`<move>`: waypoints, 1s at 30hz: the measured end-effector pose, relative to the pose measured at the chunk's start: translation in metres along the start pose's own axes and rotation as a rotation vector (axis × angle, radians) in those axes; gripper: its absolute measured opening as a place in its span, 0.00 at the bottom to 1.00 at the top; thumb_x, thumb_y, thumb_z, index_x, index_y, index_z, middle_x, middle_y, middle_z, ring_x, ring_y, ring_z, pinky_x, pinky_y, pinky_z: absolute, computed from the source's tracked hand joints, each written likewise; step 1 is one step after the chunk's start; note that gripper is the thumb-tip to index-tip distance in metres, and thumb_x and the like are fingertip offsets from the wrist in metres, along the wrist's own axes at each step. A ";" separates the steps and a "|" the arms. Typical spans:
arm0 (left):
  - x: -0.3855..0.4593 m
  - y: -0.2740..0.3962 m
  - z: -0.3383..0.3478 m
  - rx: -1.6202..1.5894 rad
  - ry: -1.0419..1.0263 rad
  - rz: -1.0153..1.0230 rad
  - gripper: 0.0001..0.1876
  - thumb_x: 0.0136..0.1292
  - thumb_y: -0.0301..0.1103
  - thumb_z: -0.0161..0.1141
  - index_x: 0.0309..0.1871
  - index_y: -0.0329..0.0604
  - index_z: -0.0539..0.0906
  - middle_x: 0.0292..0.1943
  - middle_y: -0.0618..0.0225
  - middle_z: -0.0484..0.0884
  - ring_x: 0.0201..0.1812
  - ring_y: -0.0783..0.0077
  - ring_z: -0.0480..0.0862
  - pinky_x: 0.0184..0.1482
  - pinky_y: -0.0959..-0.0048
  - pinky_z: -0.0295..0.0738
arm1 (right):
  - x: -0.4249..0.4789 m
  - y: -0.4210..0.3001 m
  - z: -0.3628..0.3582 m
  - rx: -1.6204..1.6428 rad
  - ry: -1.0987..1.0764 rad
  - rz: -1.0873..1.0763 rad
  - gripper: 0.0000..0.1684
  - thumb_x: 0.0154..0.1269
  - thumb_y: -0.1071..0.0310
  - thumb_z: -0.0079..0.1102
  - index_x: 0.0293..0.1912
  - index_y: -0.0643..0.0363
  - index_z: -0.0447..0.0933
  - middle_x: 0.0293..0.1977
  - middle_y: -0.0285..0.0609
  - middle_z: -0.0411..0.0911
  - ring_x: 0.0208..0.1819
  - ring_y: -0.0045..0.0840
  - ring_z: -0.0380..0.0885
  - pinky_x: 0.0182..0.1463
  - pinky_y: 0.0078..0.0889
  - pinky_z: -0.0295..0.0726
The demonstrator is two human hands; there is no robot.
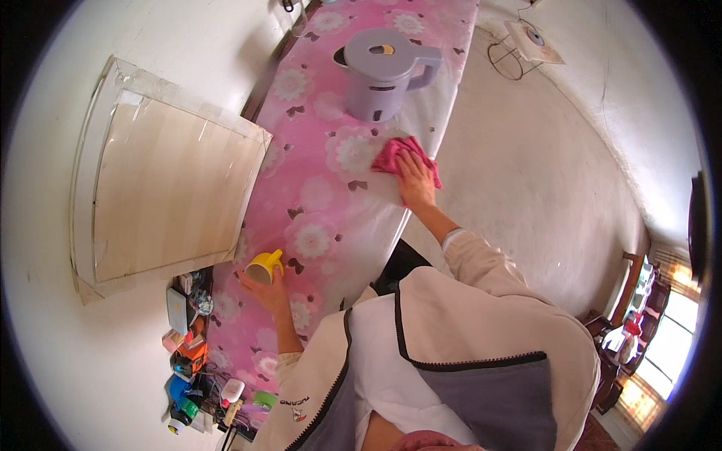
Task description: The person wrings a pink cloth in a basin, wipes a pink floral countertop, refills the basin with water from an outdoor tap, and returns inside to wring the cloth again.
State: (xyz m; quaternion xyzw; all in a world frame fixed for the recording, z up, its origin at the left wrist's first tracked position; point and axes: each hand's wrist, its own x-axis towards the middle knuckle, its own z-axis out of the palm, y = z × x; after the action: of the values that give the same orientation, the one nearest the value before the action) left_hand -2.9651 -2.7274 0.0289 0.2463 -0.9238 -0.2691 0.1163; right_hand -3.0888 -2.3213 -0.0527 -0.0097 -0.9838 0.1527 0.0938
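Observation:
My right hand (416,181) presses a crumpled pink cloth (395,153) flat against the tablecloth, close to the table's right edge. The fingers are spread over the cloth, and part of it hangs past that edge. On the left, my left hand (269,290) grips a yellow mug (260,267) whose pale inside faces me and whose handle points up and right. Whether the mug touches the table, I cannot tell. Beyond the cloth stands a lilac electric kettle (375,79), lid on, with its handle to the right and spout to the left.
A pink floral tablecloth (316,191) covers the long table. A taped, framed panel (169,186) is at the left wall, its corner reaching the table. Bottles, boxes and cables crowd the near left, including a white bottle (232,390). A wire-legged stand (510,56) is at far right.

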 end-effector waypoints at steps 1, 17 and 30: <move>0.002 0.004 -0.001 -0.006 -0.009 0.011 0.50 0.54 0.40 0.74 0.75 0.35 0.55 0.67 0.39 0.62 0.68 0.38 0.64 0.69 0.48 0.61 | -0.015 0.021 -0.009 -0.030 0.007 0.034 0.25 0.67 0.58 0.57 0.62 0.51 0.74 0.69 0.37 0.67 0.70 0.33 0.63 0.71 0.46 0.62; 0.012 0.017 -0.019 0.078 0.082 0.302 0.47 0.57 0.44 0.72 0.73 0.33 0.58 0.72 0.41 0.58 0.72 0.40 0.59 0.72 0.48 0.55 | -0.107 -0.095 -0.039 0.290 -0.314 -0.624 0.30 0.60 0.62 0.64 0.63 0.50 0.73 0.69 0.39 0.67 0.70 0.34 0.63 0.70 0.47 0.63; -0.041 0.118 0.058 -0.081 -0.404 0.682 0.26 0.65 0.33 0.61 0.65 0.35 0.72 0.66 0.53 0.69 0.67 0.48 0.67 0.70 0.51 0.58 | -0.171 0.034 -0.058 0.561 -0.474 -0.046 0.23 0.65 0.68 0.57 0.60 0.55 0.75 0.58 0.45 0.76 0.59 0.41 0.75 0.62 0.42 0.73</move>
State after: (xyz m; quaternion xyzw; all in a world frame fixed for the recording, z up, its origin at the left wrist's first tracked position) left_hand -2.9969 -2.5941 0.0435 -0.1374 -0.9455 -0.2943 0.0247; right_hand -2.9105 -2.2801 -0.0399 0.0741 -0.8980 0.4124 -0.1341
